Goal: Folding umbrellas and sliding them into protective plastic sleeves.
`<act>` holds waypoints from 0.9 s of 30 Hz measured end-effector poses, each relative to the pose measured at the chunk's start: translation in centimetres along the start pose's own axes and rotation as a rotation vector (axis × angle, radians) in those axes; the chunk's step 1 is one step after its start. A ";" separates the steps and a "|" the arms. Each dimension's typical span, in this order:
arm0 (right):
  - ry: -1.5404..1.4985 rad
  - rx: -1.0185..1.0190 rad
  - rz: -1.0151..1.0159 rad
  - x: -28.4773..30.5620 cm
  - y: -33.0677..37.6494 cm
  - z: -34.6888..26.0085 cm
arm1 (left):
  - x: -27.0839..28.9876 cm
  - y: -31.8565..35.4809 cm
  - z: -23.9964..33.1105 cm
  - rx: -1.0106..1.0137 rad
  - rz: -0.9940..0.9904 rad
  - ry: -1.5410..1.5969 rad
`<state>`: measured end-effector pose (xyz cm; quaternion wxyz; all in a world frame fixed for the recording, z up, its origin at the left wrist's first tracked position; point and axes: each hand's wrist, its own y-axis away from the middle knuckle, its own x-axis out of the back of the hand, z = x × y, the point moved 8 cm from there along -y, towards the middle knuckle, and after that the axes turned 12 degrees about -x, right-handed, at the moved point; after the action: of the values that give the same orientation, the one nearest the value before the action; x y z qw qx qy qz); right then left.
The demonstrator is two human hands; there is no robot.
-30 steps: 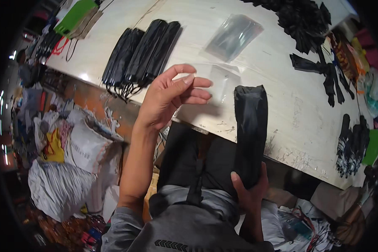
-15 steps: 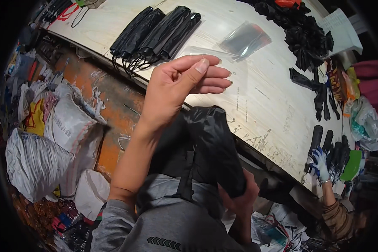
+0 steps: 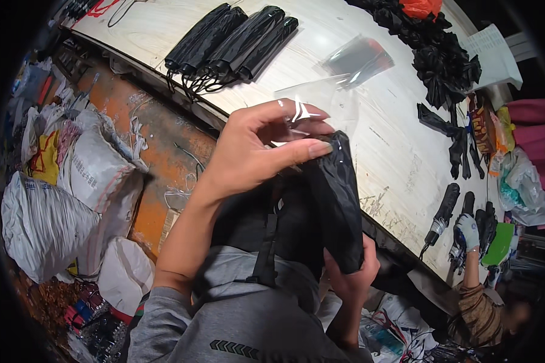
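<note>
A pale, scuffed worktop [image 3: 399, 169] slants across the room, carrying a row of black wrapped bundles [image 3: 230, 48] with cord loops, clear plastic sleeves [image 3: 360, 60] and a heap of black fabric [image 3: 442, 66]. White sacks [image 3: 48, 227] crowd the orange-brown floor [image 3: 160, 160] at left; at lower right, a co-worker's gloved hand [image 3: 467, 233] is at some dark bundles.

Half a second ago the left hand [image 3: 266, 151] stood apart from the held black bundle [image 3: 339, 199]; now its thumb meets the upper end, which has swung rightward, and glossy clear film [image 3: 300, 112] shows at its curved fingers. Whether these grip anything, I cannot tell. The right hand [image 3: 354, 266] keeps its fingers wrapped around the lower end.

The held bundle is long and slightly creased, with a soft sheen, tilted over the person's lap beside the worktop's edge.
</note>
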<state>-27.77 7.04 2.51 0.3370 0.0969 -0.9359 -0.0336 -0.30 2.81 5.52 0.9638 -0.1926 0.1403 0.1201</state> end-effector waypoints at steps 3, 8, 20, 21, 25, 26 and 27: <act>-0.037 -0.040 -0.046 -0.4 -0.1 -0.1 | 0.5 0.3 -1.5 0.094 0.044 0.175; -0.106 -0.094 -0.202 -1.8 -0.3 -0.9 | -2.4 5.1 -5.4 0.511 -0.294 0.191; -0.779 -0.310 -0.544 -5.5 -1.7 -0.4 | -4.0 9.2 -6.5 0.210 0.346 0.388; -0.719 -0.292 -0.443 -5.5 -2.3 -0.1 | -3.9 9.6 -6.5 0.166 0.373 0.301; -0.768 -0.207 -0.447 -7.6 -2.5 0.1 | -3.0 9.2 -5.2 0.143 0.420 0.224; -0.783 -0.181 -0.446 -8.1 -2.4 -0.2 | -2.4 9.2 -4.8 0.137 0.436 0.200; -0.798 -0.174 -0.455 -8.4 -2.5 -0.5 | -1.9 8.9 -4.5 0.130 0.434 0.184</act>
<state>-20.66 6.33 -2.66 -0.0582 0.2505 -0.9411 -0.2194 -5.66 8.67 -0.87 0.9089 -0.1057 0.2729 0.2971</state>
